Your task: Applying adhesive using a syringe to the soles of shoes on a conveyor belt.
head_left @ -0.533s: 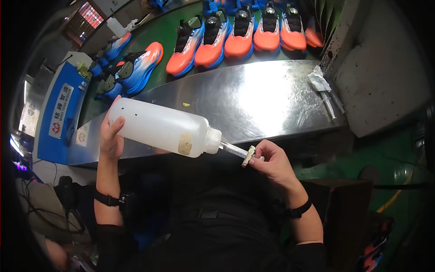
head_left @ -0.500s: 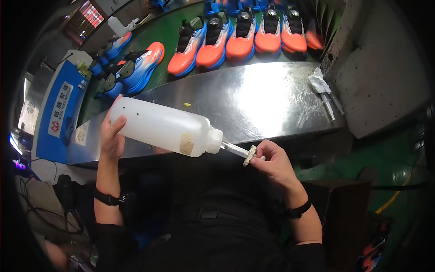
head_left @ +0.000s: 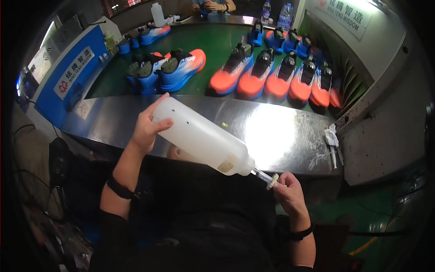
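My left hand [head_left: 148, 127] is wrapped round the base of a large translucent white plastic bottle [head_left: 204, 136]. The bottle slants down to the right, its neck lowest, and a brownish patch shows near its shoulder. A clear syringe [head_left: 261, 174] sticks into the bottle's mouth; its tip is hidden inside. Crusted, off-white residue covers the syringe's flange. My right hand [head_left: 291, 194] is closed on the syringe's outer end, fingers pinched just behind the flange. Both hands are in front of the metal ledge [head_left: 204, 111], at its near edge.
Orange-and-blue sneakers [head_left: 277, 81] line the green conveyor belt [head_left: 217, 43], with more sneakers [head_left: 179, 70] at left. White tissue and thin tools [head_left: 333, 144] lie at the ledge's right end. Machine walls [head_left: 74, 75] flank the belt. A co-worker's hands [head_left: 214, 6] and water bottles [head_left: 285, 17] are beyond.
The view has shifted, bringing the belt's far end and a co-worker's hands into sight. The bottle now tilts more steeply neck-down. Both hands keep their holds, and the syringe remains in the bottle's mouth.
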`<action>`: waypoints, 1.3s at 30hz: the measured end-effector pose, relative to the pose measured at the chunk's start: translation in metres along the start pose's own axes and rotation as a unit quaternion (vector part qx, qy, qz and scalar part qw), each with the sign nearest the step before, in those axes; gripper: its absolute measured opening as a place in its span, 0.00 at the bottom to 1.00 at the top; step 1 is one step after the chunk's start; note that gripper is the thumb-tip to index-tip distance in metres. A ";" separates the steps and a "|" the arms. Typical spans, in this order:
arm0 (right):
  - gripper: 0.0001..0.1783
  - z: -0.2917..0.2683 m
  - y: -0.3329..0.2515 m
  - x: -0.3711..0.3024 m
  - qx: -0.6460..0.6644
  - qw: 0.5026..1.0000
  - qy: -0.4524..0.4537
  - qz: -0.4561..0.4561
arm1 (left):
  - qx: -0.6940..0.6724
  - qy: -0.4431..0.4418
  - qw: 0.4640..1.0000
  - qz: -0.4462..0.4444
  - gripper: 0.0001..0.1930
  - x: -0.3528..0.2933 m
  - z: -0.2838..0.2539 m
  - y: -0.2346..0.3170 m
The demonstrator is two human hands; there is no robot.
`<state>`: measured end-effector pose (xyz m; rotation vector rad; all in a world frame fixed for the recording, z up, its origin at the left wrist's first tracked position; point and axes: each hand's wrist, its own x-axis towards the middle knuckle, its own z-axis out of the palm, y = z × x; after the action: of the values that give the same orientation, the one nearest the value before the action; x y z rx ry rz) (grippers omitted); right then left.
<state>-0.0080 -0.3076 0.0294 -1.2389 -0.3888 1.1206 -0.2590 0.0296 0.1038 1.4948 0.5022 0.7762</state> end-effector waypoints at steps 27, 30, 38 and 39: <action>0.22 0.014 0.001 -0.002 -0.283 0.952 -0.113 -0.009 | 0.208 -0.055 0.971 0.105 0.49 0.047 0.032 0.039; 0.23 0.010 0.008 0.000 -0.269 0.956 -0.113 -0.019 | 0.224 -0.054 0.967 0.108 0.51 0.049 0.031 0.038; 0.20 0.003 0.014 0.002 -0.279 0.958 -0.042 0.052 | 0.239 -0.065 0.963 0.107 0.51 0.051 0.029 0.039; 0.18 0.003 0.015 0.002 -0.282 0.957 -0.027 0.054 | 0.234 -0.072 0.964 0.106 0.51 0.052 0.029 0.040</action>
<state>-0.0160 -0.3055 0.0164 -1.7475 -0.7243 1.1780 -0.2093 0.0437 0.1526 2.0554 0.4379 0.7360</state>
